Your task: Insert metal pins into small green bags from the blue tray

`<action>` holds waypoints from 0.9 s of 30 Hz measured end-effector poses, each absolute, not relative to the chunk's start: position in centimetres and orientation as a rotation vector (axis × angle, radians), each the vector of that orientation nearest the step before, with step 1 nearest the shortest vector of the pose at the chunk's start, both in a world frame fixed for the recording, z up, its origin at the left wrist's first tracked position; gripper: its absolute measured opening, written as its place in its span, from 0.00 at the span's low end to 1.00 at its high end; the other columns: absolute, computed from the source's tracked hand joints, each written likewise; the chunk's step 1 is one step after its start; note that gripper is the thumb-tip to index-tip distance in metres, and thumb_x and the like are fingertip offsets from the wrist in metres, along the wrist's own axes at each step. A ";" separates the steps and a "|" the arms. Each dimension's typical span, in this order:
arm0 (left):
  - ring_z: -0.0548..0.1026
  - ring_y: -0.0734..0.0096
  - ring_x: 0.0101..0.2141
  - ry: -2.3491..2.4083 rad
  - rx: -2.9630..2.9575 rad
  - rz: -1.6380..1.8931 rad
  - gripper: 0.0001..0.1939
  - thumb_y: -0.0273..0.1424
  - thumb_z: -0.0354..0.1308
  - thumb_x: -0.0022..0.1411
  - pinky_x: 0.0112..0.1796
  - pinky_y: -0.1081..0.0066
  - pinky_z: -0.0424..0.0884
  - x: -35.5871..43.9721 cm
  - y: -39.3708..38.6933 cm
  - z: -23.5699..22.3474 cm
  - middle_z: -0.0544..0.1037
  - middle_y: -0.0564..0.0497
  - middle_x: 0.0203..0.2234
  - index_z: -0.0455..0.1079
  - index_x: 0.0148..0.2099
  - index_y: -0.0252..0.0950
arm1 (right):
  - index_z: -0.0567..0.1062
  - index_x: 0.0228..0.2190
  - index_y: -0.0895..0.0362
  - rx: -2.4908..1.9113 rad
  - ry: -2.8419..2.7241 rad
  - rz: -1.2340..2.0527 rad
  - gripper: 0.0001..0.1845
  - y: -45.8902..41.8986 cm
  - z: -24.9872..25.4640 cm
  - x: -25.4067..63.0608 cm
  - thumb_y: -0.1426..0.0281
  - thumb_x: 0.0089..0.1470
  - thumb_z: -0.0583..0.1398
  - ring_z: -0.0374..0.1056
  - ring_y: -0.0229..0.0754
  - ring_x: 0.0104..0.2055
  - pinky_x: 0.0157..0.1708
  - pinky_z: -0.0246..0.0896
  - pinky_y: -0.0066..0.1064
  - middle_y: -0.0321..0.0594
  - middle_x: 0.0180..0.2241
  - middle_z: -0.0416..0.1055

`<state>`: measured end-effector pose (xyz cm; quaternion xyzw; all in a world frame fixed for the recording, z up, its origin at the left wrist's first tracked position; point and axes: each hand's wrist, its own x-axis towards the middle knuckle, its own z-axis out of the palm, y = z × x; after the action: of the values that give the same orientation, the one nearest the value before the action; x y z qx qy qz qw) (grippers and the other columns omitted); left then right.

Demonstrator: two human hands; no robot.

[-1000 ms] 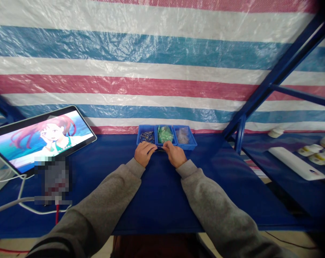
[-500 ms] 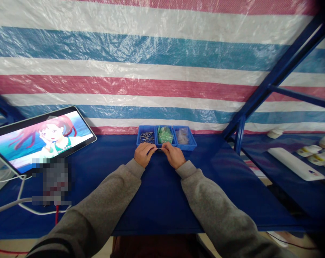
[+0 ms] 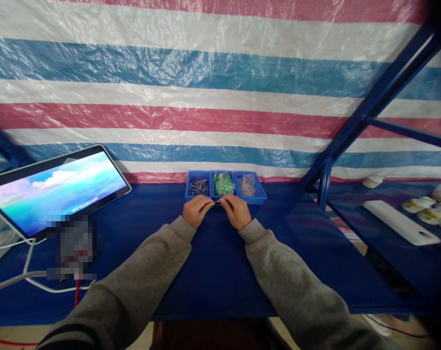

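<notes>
My left hand (image 3: pixel 197 210) and my right hand (image 3: pixel 235 211) meet just in front of the blue bins, fingertips pinched and close together. Between them runs a thin, dark, shiny piece that looks like a screw (image 3: pixel 217 201), its far ends hidden by the fingers. Behind my left hand, the left blue bin holds a pile of loose screws (image 3: pixel 199 187). Green plastic pieces (image 3: pixel 223 184), partly in clear wrapping, fill the middle bin behind the fingertips. In the right bin lies a clear plastic bag (image 3: pixel 248 185) with pale contents.
At the left, a tablet (image 3: pixel 56 189) leans with its screen lit, and white cables (image 3: pixel 28 265) trail below it. A blurred-out object (image 3: pixel 76 248) lies beside them. Right of the blue frame post (image 3: pixel 325 182) are a long white box (image 3: pixel 400 222) and several white-and-yellow rolls (image 3: pixel 432 214).
My hands stay in nearly the same place, with the fingertips shifting slightly around the small piece. The picture on the tablet has changed from a cartoon figure to a sky scene.
</notes>
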<state>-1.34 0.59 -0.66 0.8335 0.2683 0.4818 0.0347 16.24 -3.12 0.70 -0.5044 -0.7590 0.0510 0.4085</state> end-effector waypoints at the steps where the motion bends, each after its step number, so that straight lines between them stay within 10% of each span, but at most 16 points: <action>1: 0.74 0.72 0.32 0.808 2.554 1.478 0.09 0.32 0.52 0.62 0.37 0.70 0.71 -1.3 0.6 -0.6 0.76 0.48 0.29 0.71 0.36 0.34 | 0.69 0.26 0.57 -1.280 -1.921 0.124 0.19 -3.1 0.7 16.2 0.63 0.61 0.46 0.65 0.38 0.31 0.35 0.57 0.27 0.40 0.26 0.69; 14: 0.69 0.76 0.23 0.903 2.586 1.431 0.15 0.33 0.49 0.64 0.27 0.74 0.66 -1.4 0.4 -0.6 0.71 0.52 0.20 0.69 0.27 0.34 | 0.71 0.32 0.57 -1.198 -1.918 0.232 0.16 -3.6 1.0 16.0 0.62 0.60 0.48 0.67 0.39 0.33 0.36 0.58 0.27 0.40 0.30 0.71; 27: 0.73 0.69 0.34 0.729 2.455 1.561 0.07 0.32 0.53 0.61 0.37 0.66 0.70 -0.8 0.0 0.6 0.76 0.47 0.31 0.70 0.34 0.34 | 0.69 0.21 0.57 -1.344 -1.983 0.167 0.24 -2.8 0.2 16.3 0.61 0.62 0.44 0.65 0.36 0.26 0.31 0.55 0.25 0.37 0.21 0.68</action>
<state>-0.84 0.05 0.63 0.8165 0.2425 0.5192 0.0711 16.28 -2.80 0.18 -0.5219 -0.7698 0.0649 0.3617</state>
